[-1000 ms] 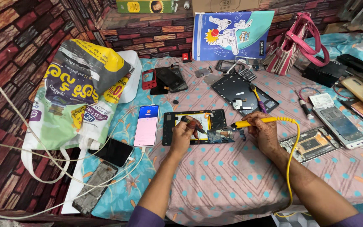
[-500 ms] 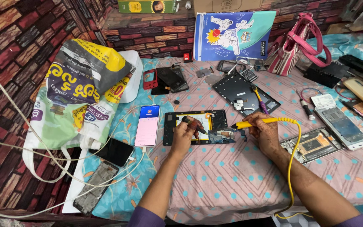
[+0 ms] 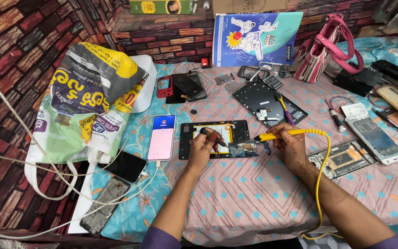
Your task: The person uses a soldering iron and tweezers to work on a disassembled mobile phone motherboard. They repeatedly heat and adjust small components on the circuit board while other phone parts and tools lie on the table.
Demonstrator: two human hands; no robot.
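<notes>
Opened phone chassis (image 3: 215, 138) lies mid-desk, back off, circuit board (image 3: 248, 148) exposed at its right edge. Left hand (image 3: 202, 148) closed on dark probe (image 3: 212, 135) over chassis. Right hand (image 3: 291, 146) grips yellow soldering iron (image 3: 279, 134), tip at board. Board work underway; reassembly outstanding.

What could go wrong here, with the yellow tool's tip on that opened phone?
1. The right hand holds the yellow tool with its tip at the small board, close to the left hand; a slip could catch those fingers.
2. The yellow cord loops beside the right forearm; a snag may jerk the tip.
</notes>
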